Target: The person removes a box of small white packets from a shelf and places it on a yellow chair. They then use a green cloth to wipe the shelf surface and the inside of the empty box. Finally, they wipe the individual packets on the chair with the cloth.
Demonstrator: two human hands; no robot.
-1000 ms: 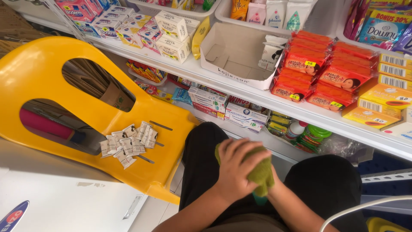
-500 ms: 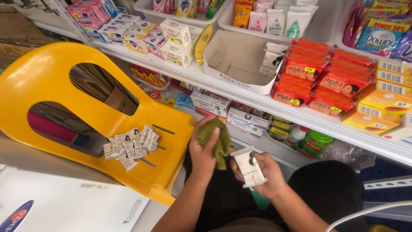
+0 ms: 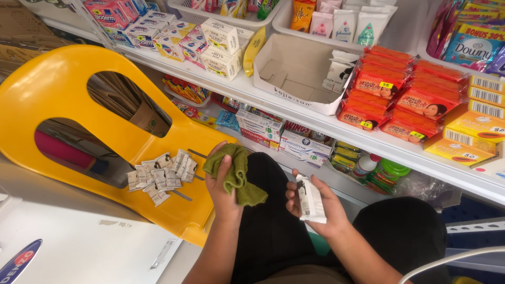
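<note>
Shop-shelf front: white tube near-upright, lengthwise.

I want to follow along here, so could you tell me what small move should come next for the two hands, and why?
Probably bring the green cloth in the left hand across to the small white box in the right hand: the two are held apart, so wiping needs contact.

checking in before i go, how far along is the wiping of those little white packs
Looks done: a batch of white sachets lies on the yellow chair. In hand: left hand holds the green cloth, right hand a white pack. Left: few remain in the open carton.
</note>
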